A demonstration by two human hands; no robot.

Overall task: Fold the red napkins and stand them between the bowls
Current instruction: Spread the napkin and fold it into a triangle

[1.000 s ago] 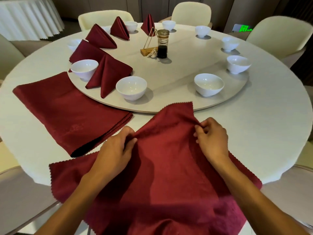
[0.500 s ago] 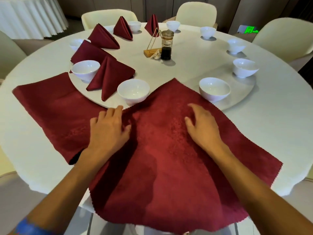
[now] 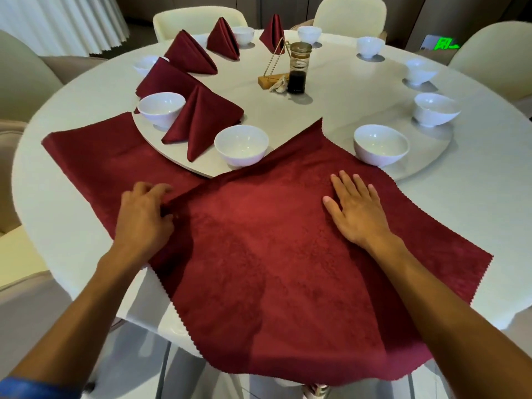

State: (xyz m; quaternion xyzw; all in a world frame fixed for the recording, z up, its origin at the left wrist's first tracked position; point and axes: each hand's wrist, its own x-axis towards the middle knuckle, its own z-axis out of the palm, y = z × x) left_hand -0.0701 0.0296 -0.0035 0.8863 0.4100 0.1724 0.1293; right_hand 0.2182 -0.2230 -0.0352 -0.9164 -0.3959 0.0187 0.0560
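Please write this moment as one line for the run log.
step: napkin spread | open napkin: flat, far corner on turntable | left hand: pinches its left edge | right hand: flat on it

Legible text: none. The only sign in view is a green illuminated sign (image 3: 442,44) at the upper right, behind the far chairs; it glows with pale markings, but the shapes are too small and blurred to read as letters or a pictogram. The glass jar (image 3: 298,69) at the table's centre carries no readable label. The bowls, the red napkins and the tabletop show no print, brand or number. The spread napkin (image 3: 273,240) has a woven tone-on-tone pattern, not lettering.
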